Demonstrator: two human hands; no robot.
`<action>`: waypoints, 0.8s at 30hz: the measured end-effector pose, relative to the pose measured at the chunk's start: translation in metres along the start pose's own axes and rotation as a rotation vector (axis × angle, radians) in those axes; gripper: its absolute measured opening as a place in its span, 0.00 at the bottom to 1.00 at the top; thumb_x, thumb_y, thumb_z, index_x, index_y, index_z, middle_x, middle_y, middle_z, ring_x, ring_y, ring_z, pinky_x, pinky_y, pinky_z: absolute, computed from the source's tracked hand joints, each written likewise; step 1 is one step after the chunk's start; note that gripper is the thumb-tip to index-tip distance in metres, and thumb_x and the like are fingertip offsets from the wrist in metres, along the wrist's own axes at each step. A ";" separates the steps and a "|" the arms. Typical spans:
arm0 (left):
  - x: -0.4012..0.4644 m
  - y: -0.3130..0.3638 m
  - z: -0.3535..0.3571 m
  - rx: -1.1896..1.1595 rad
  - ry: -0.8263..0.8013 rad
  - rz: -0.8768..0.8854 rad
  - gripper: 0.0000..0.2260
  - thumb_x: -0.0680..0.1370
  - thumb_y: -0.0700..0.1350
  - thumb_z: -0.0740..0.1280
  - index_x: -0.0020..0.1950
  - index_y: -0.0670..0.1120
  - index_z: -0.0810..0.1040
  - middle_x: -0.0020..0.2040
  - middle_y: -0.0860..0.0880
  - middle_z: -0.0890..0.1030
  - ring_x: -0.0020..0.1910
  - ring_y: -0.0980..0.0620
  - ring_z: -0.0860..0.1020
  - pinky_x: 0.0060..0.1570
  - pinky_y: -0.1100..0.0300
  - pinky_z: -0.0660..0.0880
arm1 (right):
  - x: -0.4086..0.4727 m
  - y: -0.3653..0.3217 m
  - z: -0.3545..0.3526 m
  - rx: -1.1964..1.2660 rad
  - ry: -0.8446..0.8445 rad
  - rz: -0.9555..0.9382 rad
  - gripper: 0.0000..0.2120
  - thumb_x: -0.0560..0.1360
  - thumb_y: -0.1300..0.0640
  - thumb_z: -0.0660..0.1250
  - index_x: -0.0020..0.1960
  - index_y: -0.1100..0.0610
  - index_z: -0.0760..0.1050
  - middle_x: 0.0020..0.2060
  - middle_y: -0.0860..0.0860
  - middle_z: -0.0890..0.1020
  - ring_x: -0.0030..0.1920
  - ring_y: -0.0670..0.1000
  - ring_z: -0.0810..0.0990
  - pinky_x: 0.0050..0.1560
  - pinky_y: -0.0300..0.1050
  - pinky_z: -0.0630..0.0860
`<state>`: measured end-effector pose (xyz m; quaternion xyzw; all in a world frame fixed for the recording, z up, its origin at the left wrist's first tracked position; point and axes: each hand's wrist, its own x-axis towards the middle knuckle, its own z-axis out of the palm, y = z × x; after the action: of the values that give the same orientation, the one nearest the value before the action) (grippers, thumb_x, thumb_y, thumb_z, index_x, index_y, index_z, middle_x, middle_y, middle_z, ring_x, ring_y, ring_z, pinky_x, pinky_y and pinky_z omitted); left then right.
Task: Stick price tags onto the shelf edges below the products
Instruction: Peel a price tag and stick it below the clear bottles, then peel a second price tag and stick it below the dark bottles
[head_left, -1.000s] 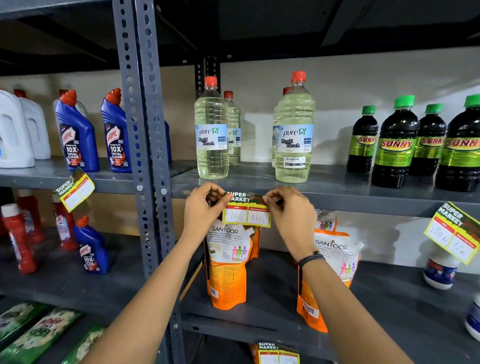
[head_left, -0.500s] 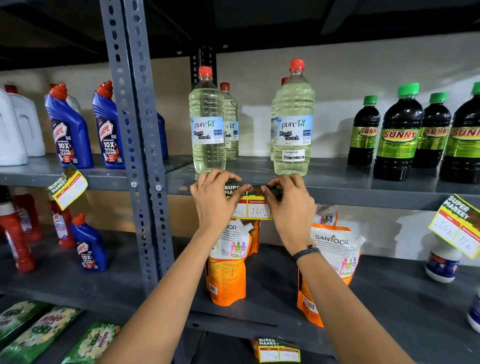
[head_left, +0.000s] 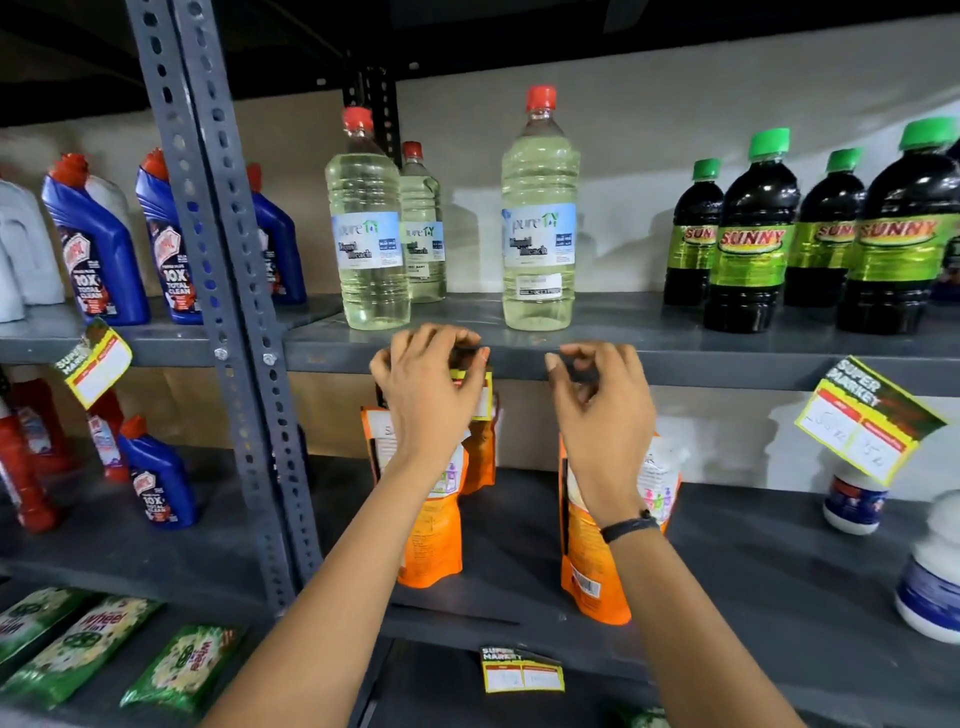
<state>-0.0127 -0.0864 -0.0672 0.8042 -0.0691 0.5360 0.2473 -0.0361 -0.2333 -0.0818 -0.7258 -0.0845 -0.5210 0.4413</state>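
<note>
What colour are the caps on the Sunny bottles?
Green caps, clearest in the head view.

Right hand (head_left: 597, 410) off price tag (head_left: 480, 397), shifted right; left hand (head_left: 431, 395) covers it.

Grey shelf (head_left: 649, 358); bleach bottles (head_left: 539, 218) atop

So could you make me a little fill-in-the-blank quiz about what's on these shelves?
1. The clear bleach bottles have ___ caps.
2. The dark Sunny bottles have ___ caps.
3. The price tag being stuck on is under the ___ hand.
4. The wristband is on the ___ arm.

Missing words: red; green; left; right
</note>
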 end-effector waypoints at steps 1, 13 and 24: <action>-0.004 0.013 0.004 -0.029 0.000 0.019 0.06 0.74 0.51 0.65 0.46 0.52 0.79 0.46 0.52 0.81 0.51 0.47 0.74 0.51 0.52 0.61 | 0.000 0.006 -0.012 0.021 0.023 0.018 0.05 0.74 0.52 0.68 0.48 0.53 0.76 0.45 0.51 0.78 0.33 0.46 0.75 0.36 0.40 0.71; -0.025 0.204 0.082 -0.437 -0.131 0.183 0.05 0.74 0.45 0.65 0.46 0.47 0.79 0.44 0.49 0.81 0.46 0.48 0.77 0.51 0.45 0.73 | 0.029 0.126 -0.188 -0.098 0.219 0.122 0.06 0.75 0.51 0.66 0.45 0.55 0.76 0.41 0.47 0.75 0.36 0.47 0.70 0.34 0.38 0.66; -0.048 0.259 0.111 -0.426 -0.156 0.067 0.05 0.70 0.47 0.69 0.43 0.47 0.79 0.38 0.54 0.75 0.39 0.51 0.74 0.39 0.54 0.74 | 0.045 0.178 -0.226 0.293 0.029 0.391 0.06 0.72 0.55 0.71 0.46 0.51 0.75 0.39 0.45 0.80 0.37 0.39 0.76 0.40 0.30 0.72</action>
<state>-0.0379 -0.3712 -0.0604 0.7703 -0.2260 0.4533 0.3874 -0.0660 -0.5191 -0.1275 -0.6490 -0.0109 -0.4182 0.6354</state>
